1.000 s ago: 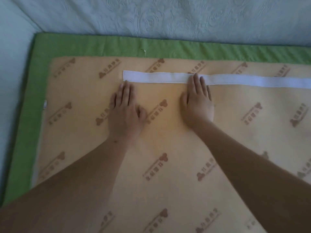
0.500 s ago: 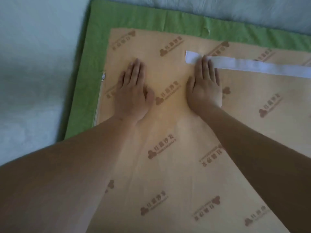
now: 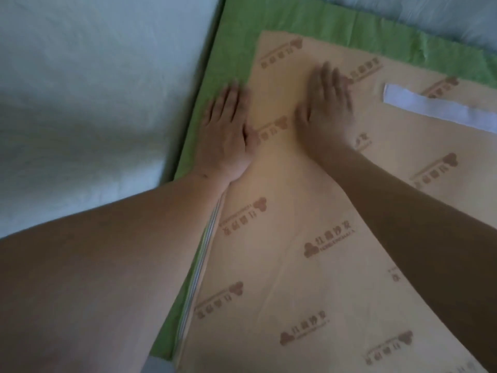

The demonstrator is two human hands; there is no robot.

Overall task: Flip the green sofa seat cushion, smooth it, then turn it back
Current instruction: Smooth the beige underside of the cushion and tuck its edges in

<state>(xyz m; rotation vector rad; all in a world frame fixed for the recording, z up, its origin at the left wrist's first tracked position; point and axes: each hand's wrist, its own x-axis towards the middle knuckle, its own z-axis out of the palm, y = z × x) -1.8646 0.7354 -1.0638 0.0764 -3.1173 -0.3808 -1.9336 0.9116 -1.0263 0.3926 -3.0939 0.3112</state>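
The green sofa seat cushion (image 3: 309, 20) lies flipped, its tan underside (image 3: 309, 211) with brown printed logos facing up and a green border showing at the left and far edges. A white strip (image 3: 430, 109) is sewn across the tan fabric at the right. My left hand (image 3: 228, 130) lies flat, fingers straight, over the seam between the green border and the tan fabric. My right hand (image 3: 325, 109) presses flat on the tan fabric beside it, left of the strip's end. Both forearms cover the near part of the cushion.
A pale quilted sofa surface (image 3: 94, 90) lies to the left of the cushion and along its far edge (image 3: 443, 17). A zipper (image 3: 199, 270) runs down the cushion's left seam beside my left forearm.
Both flat hands have slid leftward across the tan underside. The left hand reached the green border and the right hand left the white strip. The view shifted left too.
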